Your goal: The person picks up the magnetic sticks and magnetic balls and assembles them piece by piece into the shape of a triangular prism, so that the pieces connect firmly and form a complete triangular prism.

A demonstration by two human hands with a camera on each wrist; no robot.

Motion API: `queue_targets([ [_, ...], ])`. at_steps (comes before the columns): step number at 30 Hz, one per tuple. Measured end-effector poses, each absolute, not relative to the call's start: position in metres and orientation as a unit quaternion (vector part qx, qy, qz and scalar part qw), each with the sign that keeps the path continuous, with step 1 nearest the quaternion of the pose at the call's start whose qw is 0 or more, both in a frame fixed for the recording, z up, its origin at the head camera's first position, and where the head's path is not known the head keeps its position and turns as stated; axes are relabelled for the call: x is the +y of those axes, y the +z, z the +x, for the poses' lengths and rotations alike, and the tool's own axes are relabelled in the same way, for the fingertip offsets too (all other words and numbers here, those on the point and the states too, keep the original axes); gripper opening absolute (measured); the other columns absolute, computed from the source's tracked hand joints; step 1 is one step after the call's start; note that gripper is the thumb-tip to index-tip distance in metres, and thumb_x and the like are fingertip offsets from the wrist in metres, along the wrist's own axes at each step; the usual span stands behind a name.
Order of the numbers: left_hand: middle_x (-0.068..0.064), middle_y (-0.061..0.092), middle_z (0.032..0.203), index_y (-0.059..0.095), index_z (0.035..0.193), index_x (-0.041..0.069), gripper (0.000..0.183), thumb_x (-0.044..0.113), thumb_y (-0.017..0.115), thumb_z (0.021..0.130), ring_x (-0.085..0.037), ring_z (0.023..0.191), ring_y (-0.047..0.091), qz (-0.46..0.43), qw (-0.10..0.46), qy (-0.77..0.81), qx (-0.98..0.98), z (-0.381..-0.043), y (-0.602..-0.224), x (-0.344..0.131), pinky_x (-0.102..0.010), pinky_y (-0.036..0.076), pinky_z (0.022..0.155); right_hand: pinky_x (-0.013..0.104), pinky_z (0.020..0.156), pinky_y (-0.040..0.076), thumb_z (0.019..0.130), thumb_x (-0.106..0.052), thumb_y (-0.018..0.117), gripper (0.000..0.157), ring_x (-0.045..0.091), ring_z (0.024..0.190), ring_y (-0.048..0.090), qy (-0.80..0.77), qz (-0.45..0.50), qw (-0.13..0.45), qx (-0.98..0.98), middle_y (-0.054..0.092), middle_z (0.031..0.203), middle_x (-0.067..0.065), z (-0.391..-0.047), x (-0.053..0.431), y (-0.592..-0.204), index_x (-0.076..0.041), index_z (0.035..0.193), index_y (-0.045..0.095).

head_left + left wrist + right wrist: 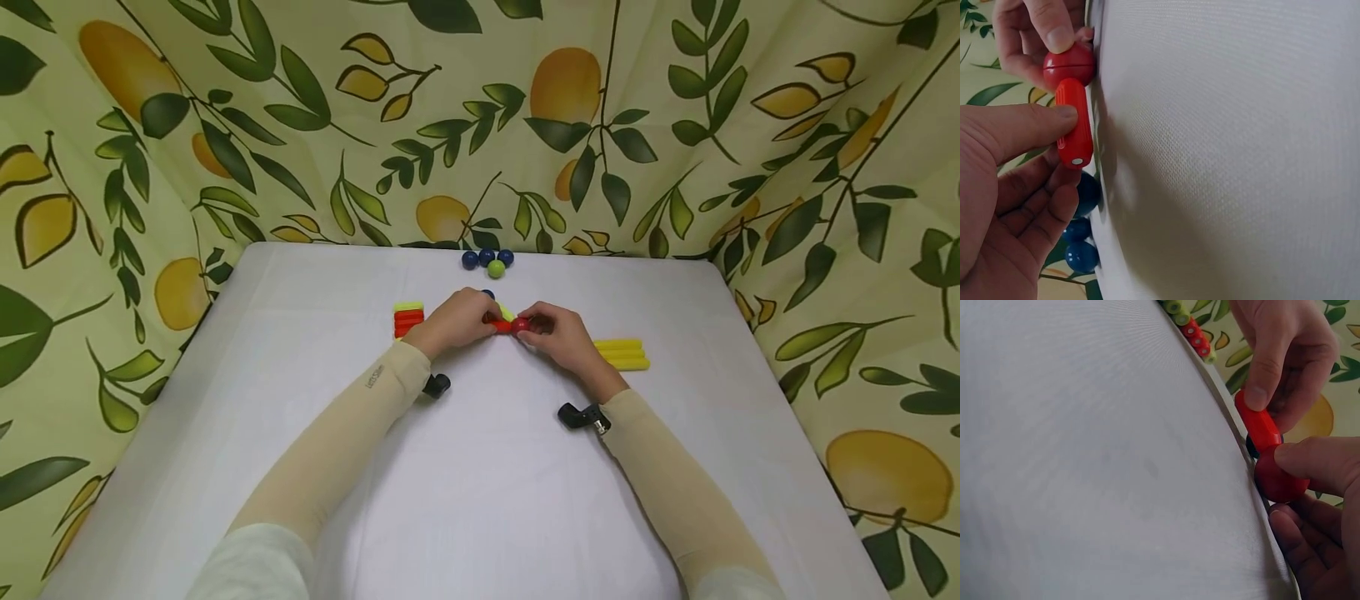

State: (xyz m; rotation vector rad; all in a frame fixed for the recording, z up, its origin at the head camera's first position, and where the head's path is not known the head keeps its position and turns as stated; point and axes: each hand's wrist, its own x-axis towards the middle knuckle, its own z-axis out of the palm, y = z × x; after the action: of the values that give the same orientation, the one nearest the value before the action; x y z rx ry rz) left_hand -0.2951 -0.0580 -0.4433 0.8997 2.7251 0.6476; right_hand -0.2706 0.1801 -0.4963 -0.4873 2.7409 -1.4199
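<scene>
Diffuse light casts soft shadows (1154, 219) across the tabletop (495, 492).

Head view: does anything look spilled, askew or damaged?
Nothing stands out. The yellow sticks lie side by side, three blue balls and a green ball sit clustered together, and the red stick in the left hand and red ball in the right hand look undamaged.

Close-fitting beige left sleeve (330, 450), small dark lettering (375, 377) near its cuff, matching right sleeve (682, 483), whitish garment (255, 568) farther up both arms, rounded black left wrist camera (437, 385), black right wrist camera (576, 416) with silvery metal part (601, 426)
</scene>
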Motion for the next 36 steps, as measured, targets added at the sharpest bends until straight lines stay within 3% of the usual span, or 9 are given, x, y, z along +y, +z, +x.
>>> queue_targets([
  [7,-0.005,0.077,0.114,0.082,0.122,0.007,0.021,0.011,0.078,0.102,-0.023,0.106,0.065,0.305,0.107,0.218,0.921,-0.295,-0.445,-0.058,-0.038,0.052,0.104,0.039,0.090,0.058,0.096,-0.012,0.084,0.033,0.025,0.096,0.065,-0.452,-0.169,0.012,0.876,0.073,0.109,0.004,-0.269,0.182,-0.498,-0.014,0.128,0.076],
  [21,-0.002,0.078,0.113,0.083,0.123,0.009,0.021,0.012,0.078,0.102,-0.023,0.106,0.065,0.322,0.112,0.223,0.913,-0.297,-0.444,-0.068,-0.037,0.051,0.104,0.038,0.090,0.059,0.094,-0.009,0.087,0.032,0.023,0.097,0.066,-0.434,-0.208,0.016,0.876,0.075,0.114,0.002,-0.264,0.178,-0.493,-0.014,0.125,0.079],
  [36,-0.003,0.077,0.112,0.083,0.124,0.009,0.022,0.009,0.077,0.102,-0.024,0.105,0.064,0.334,0.114,0.214,0.911,-0.300,-0.443,-0.064,-0.039,0.050,0.106,0.038,0.086,0.059,0.094,-0.012,0.087,0.026,0.024,0.092,0.065,-0.423,-0.195,0.000,0.885,0.073,0.106,0.003,-0.255,0.172,-0.490,-0.012,0.119,0.079],
])
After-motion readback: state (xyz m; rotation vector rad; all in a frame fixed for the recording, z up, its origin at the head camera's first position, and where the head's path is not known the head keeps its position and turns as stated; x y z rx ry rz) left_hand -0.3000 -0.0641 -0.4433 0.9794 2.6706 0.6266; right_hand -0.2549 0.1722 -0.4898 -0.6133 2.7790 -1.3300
